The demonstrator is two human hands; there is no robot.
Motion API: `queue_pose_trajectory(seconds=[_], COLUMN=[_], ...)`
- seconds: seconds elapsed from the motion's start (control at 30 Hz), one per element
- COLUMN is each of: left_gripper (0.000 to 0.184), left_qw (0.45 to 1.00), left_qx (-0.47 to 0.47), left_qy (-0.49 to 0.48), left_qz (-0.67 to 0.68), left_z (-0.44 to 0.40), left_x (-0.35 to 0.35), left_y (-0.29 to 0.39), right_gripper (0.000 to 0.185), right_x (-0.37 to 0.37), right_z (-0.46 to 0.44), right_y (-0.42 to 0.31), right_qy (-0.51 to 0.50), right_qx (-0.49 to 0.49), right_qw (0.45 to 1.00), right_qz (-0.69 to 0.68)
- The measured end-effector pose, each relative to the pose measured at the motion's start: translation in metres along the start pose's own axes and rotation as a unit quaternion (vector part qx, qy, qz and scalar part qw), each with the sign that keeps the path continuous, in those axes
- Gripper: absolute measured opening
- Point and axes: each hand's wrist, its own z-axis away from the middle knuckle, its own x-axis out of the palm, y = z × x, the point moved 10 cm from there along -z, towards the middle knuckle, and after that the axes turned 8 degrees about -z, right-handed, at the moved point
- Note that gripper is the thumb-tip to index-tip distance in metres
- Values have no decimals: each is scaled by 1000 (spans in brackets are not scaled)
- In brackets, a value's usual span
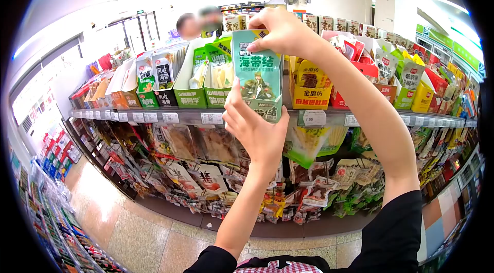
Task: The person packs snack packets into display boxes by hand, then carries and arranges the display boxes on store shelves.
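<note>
In front of me a teal display box (263,104) of snack packets stands upright at the top shelf's front edge. Its front packet (259,73) carries large Chinese lettering and a picture of green food. My left hand (256,131) is closed around the box's lower part, fingers on its left side and thumb at its right. From above, my right hand (283,32) grips the packet's top edge, thumb on its front and the other fingers behind. How many packets it pinches is hidden.
Green snack boxes (218,96) stand left of the teal box, and a yellow box (311,99) stands to its right. A price-tag strip (212,118) runs along the shelf edge (339,119). Hanging snack bags (206,177) fill the space below. Two people (189,26) are behind the shelf.
</note>
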Motion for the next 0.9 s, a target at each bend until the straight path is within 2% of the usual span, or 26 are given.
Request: queue_pose_trajectory(seconds=[0.07, 0.17, 0.3, 0.37, 0.43, 0.5, 0.53, 0.63, 0.67, 0.77, 0.8, 0.9], left_gripper=[103, 104, 105, 82, 90, 88, 91, 96, 100, 105, 103, 99], left_qw=[1000, 999, 980, 933, 820, 645, 540, 255, 225, 192, 209, 178], left_qx=[-6, -16, 0, -165, -322, -430, -444, -457, -471, -426, -399, -403], left_qy=[-10, -21, 15, -23, -131, -244, -302, -375, -381, -413, -422, -399], left_qz=[13, 42, 196, 320, 454, 583, 648, 765, 763, 782, 787, 804], left_z=[1, 5, 21, 32, 50, 69, 73, 82, 84, 82, 79, 75], left_x=[-5, -7, -13, -8, 18, 52, 61, 61, 60, 58, 60, 65], left_y=[0, -4, -27, -63, -97, -106, -95, -53, -44, -23, -22, -24], right_gripper=[46, 45, 43, 42, 39, 39, 40, 39, 39, 39, 39, 39], right_x=[-4, -3, -1, -3, -2, 0, 0, -5, -5, -5, -5, -6], right_z=[2, 4, 11, 15, 17, 18, 19, 22, 22, 21, 21, 21], right_y=[-1, -10, -20, -33, -35, -32, -32, -37, -35, -31, -29, -31], right_qy=[42, 8, 25, 21, 15, 21, 25, 38, 40, 34, 35, 28], right_qx=[-46, -20, -31, -24, -7, 3, 4, -14, -24, -7, -10, -3], right_qw=[998, 999, 998, 999, 1000, 1000, 999, 999, 999, 999, 999, 999], right_qz=[-24, -27, -38, -8, -8, -19, -25, -8, -25, -25, -35, -18])
